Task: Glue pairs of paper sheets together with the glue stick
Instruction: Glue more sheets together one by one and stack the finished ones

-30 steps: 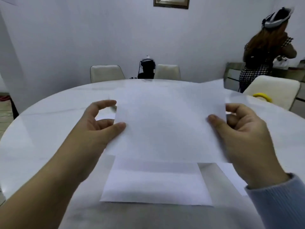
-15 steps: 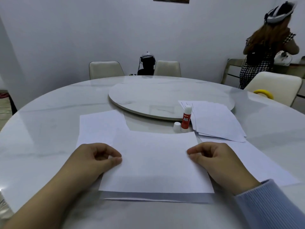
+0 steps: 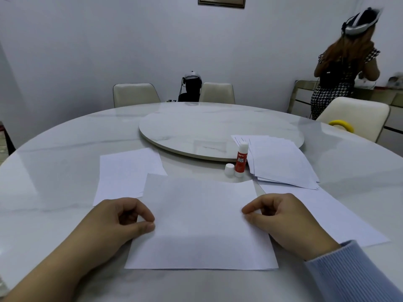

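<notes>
Left hand [image 3: 122, 223] and right hand [image 3: 281, 216] pinch the side edges of the top sheet [image 3: 200, 223] lying flat on the table [image 3: 54, 166], so best square its corners first, then smooth outward from the middle.

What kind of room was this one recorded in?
Probably a dining room at home: a big round marble table with a lazy Susan turntable, padded chairs around it, and a sideboard by the wall.
</notes>
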Available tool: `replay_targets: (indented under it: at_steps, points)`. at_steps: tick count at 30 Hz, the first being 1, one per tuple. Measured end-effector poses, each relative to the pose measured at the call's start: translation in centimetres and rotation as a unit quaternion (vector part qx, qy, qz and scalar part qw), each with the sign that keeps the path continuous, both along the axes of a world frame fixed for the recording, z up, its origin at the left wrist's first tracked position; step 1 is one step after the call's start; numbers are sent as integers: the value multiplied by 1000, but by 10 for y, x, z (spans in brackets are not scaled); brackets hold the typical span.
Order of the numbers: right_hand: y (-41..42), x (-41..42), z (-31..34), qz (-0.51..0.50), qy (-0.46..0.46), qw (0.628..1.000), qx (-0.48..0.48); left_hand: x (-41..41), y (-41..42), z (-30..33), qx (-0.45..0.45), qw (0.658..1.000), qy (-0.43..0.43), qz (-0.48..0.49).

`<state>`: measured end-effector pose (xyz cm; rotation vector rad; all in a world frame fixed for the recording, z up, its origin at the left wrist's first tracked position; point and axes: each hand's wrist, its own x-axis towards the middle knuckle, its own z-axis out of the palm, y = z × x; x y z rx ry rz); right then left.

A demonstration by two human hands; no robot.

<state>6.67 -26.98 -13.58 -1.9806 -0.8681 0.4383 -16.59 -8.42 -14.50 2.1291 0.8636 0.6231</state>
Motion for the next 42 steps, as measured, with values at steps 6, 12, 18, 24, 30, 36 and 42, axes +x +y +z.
replay_targets:
  at_steps: [6, 12, 18, 24, 30, 36, 42]
  points:
    - [0, -1, 2, 6, -8, 1000, -5, 0, -1, 1, 7, 1000, 9, -3]
    - [0, -2, 2, 9, -9, 1000, -4, 0, 0, 0, 16, 1000, 12, -7]
    - [1, -1, 2, 13, -15, 1000, -7, 0, 1, -1, 20, 1000, 7, -13]
    - [1, -2, 1, 15, -23, 1000, -10, 1, 1, -1, 20, 1000, 8, -17]
    - [1, -2, 1, 16, -23, 1000, -10, -1, 3, -2, 19, 1000, 10, -20]
    - [1, -1, 0, 20, -39, 999, -11, -1, 3, -3, 19, 1000, 9, -20]
    - [2, 0, -1, 14, -40, 999, -11, -1, 2, -4, 31, 999, 9, -13]
